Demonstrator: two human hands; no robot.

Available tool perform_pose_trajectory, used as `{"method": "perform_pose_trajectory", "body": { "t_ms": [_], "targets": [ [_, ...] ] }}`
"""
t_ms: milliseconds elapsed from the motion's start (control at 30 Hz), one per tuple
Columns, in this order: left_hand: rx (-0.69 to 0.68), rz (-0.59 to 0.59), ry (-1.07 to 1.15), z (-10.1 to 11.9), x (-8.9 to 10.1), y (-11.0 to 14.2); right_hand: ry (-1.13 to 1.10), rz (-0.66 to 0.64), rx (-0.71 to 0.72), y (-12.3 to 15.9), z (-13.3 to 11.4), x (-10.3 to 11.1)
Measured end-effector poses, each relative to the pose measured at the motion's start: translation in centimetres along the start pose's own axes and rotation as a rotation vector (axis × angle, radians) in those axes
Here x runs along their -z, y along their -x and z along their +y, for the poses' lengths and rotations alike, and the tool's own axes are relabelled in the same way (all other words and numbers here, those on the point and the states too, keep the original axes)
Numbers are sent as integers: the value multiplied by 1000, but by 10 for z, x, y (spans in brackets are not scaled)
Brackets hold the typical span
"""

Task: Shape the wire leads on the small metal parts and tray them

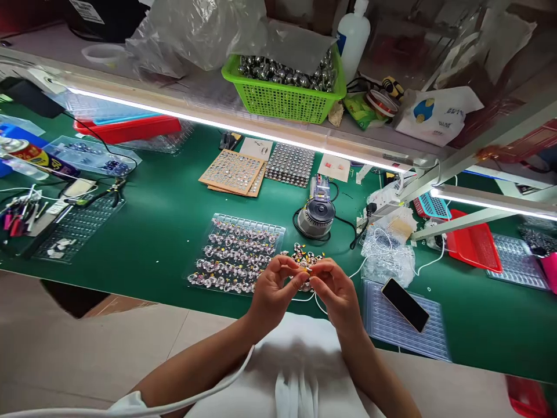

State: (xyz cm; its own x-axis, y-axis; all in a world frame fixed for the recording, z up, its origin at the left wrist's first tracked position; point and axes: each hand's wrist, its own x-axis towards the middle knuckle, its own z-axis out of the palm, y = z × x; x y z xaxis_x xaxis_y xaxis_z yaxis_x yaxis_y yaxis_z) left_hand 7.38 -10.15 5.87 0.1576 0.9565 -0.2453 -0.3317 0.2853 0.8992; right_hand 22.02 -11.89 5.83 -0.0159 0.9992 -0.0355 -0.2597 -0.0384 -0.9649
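Observation:
My left hand [274,290] and my right hand [335,290] meet at the near edge of the green table [161,232], fingertips pinched together on a small part with a yellow spot [306,271]. Both hands are closed on it. Just behind them lies a small heap of similar round parts [307,254]. To the left of my hands sits a clear tray [237,252] with rows of shiny parts. A thin white cord runs under my hands.
A black phone [404,304] lies on an empty clear tray [407,322] at the right. A round grey device [317,216] stands behind the heap. Cardboard sheets of parts [235,172], a green basket [285,96], red trays [473,247] and tools [20,215] surround the area.

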Motion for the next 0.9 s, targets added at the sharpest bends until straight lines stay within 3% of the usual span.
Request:
{"method": "perform_pose_trajectory", "body": {
  "t_ms": [233,533,700,900],
  "targets": [
    [-94,-32,-96,-4,1,1,25,94,74,-1,6,-6],
    [-342,11,-393,3,6,1,223,173,107,5,9,-11],
    [-319,-26,-439,6,8,0,356,176,134,6,12,-9],
    [-204,-153,-495,13,14,-4,517,148,218,6,5,-8]
  ]
}}
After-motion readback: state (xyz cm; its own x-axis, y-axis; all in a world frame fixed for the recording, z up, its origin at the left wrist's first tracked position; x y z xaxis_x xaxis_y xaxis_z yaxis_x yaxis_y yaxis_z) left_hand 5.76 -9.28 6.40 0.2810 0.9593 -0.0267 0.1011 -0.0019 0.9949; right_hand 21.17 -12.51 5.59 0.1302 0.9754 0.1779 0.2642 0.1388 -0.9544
